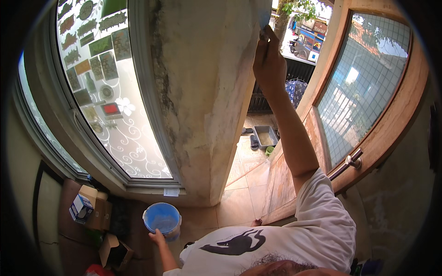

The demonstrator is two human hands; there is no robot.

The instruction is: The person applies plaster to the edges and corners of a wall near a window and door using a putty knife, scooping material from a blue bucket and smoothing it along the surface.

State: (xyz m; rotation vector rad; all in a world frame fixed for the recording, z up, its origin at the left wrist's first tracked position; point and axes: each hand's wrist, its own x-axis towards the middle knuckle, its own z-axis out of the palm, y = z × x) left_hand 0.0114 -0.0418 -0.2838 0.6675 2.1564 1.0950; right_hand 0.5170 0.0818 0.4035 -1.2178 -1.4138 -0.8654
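A blue bucket (162, 217) with a pale outer wall hangs or stands low in front of me, left of middle; what bears its weight is hard to see. My left hand (157, 237) grips its near rim. Some cloudy, pale stuff shows at the bottom inside. High up, my right arm stretches to the edge of a stained, plastered wall (202, 92). There my right hand (270, 57) is closed, fingers bent, around something mostly hidden. A bluish patch (264, 16) shows just above the fingertips, against the wall's edge, too small to name.
A framed window (133, 152) with stickers stands left of the wall. On the right a wooden glass door (331, 172) stands ajar. Cardboard boxes (115, 253) lie at lower left. Outside the doorway are a grey basin (265, 135), dark sandals (253, 142) and a green cup (270, 150).
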